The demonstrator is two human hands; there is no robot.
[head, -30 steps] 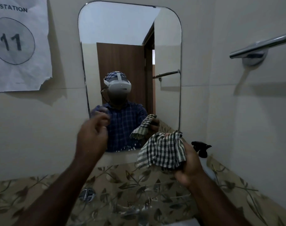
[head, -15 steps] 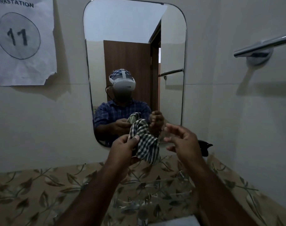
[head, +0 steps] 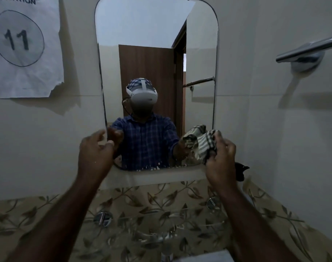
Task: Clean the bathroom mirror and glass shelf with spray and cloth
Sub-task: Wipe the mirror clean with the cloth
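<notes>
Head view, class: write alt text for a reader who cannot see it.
A person's right hand grips a bunched checked cloth at the lower right corner of a wall mirror, while the left hand hovers open near its lower left edge. White droplets dot the mirror's bottom edge; a glass shelf sits below.

Paper sign (head: 23, 48) taped to the wall, circled "11" on it, lower right corner torn. All positions relative to that sign: chrome towel bar (head: 310, 48) far right at about the same height, on the side wall. Leaf-pattern tile band (head: 146, 197) well below it, running across the wall. Two round chrome mounts sit on that band, one (head: 103, 218) below-right of the sign, another (head: 212, 203) farther right.
</notes>
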